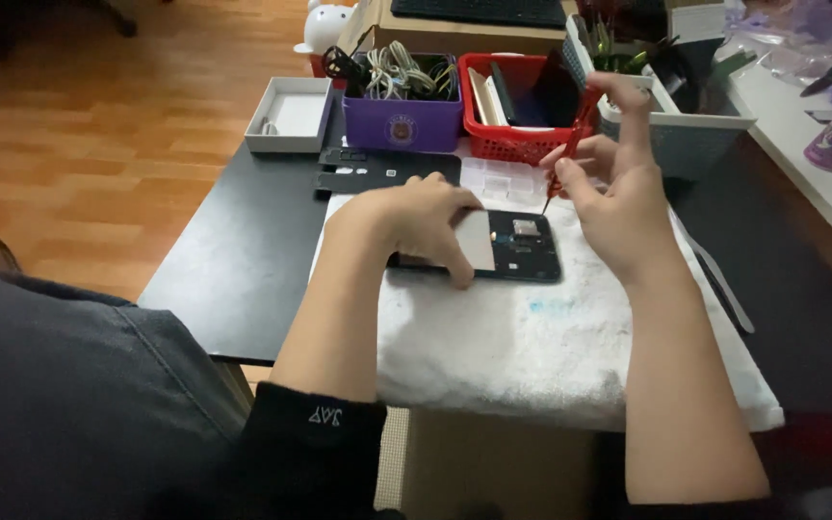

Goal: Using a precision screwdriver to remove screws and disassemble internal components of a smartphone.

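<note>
Left hand (416, 223) is flat on the opened black phone with its bare circuit board (507, 246), fingers curled and pressed down on it, pinning it to the white fluffy towel (551, 356) spread over the black table (243, 260). Right hand (613, 197) pinches a slim red-handled screwdriver (562, 164) between thumb and fingers, index finger raised, tip down at the phone's upper edge. Behind sit a purple bin of cables (404, 101) and a red plastic basket (522, 106).
</note>
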